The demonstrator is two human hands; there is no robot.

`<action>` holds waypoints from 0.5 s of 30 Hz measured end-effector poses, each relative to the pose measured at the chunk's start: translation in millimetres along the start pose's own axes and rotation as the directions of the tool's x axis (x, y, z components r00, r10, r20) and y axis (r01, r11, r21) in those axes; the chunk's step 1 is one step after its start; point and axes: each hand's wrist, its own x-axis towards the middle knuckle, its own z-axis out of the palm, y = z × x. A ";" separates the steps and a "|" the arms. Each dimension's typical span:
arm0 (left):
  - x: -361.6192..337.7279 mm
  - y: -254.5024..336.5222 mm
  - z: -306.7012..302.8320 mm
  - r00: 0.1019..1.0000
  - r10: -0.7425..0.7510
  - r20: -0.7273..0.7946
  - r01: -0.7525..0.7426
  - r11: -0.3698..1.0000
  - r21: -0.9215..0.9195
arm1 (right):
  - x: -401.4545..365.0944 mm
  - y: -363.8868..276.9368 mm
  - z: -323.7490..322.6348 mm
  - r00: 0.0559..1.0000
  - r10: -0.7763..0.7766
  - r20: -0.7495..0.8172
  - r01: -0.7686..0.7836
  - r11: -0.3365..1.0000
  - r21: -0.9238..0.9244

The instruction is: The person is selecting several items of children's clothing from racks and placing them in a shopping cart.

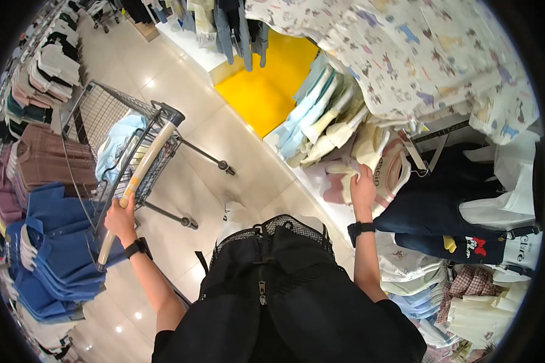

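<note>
My left hand (120,219) grips the pale handle bar (146,162) of a wire shopping cart (103,115) on my left; the cart holds light blue and pale folded garments (118,143). My right hand (363,188) reaches into a row of hanging children's clothes on my right and rests on a cream and pink garment (386,169). Whether its fingers close on the cloth, I cannot tell. Both wrists wear black bands. A black bag with a mesh top (284,284) hangs in front of my chest.
Folded blue tops (54,254) and brown tops (48,157) are stacked on the left shelf. A printed white garment (418,54) hangs overhead at right, a dark navy one (442,206) below it. A yellow floor panel (266,85) lies ahead on the tiled aisle.
</note>
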 end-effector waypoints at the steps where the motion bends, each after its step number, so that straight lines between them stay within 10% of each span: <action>1: 8.4 -3.7 5.8 1.000 -0.016 0.022 0.016 1.000 0.001 | 3.0 -10.7 -2.6 0.998 -0.007 -0.065 0.009 1.000 0.016; 6: 53.2 -18.1 34.7 0.993 -0.047 0.111 0.048 0.999 -0.007 | 27.4 -109.4 -6.1 0.973 -0.210 0.094 0.197 0.971 0.134; 15: 126.2 -46.8 83.2 0.994 -0.085 0.072 0.089 0.994 -0.061 | 12.2 -82.1 48.2 0.954 0.264 0.144 -0.237 0.954 -0.181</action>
